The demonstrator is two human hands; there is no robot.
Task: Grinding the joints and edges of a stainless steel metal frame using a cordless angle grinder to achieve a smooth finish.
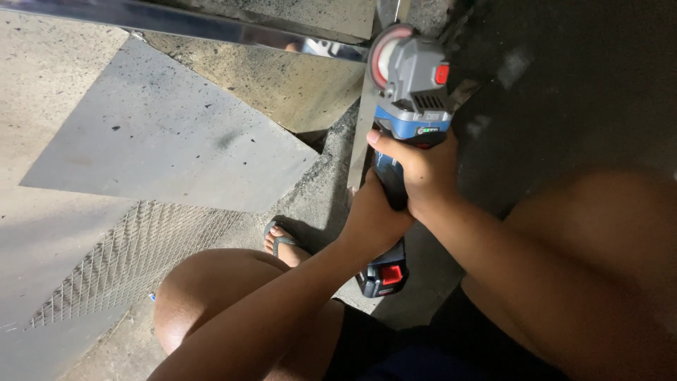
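Concrete floor (63, 233), dim light; grey flat sheet (169, 141) and wire mesh panel (134, 257) lying on it at left. Shiny metal bar (211, 28) crossing the top. Cordless angle grinder (409, 106), blue and grey, upright at centre, disc end touching the bar's joint. Right hand (423, 169): fingers curled tight round the grinder body. Left hand (370, 219): fingers wrapped round the handle just below. Sandalled foot (282, 243) beside the left knee.
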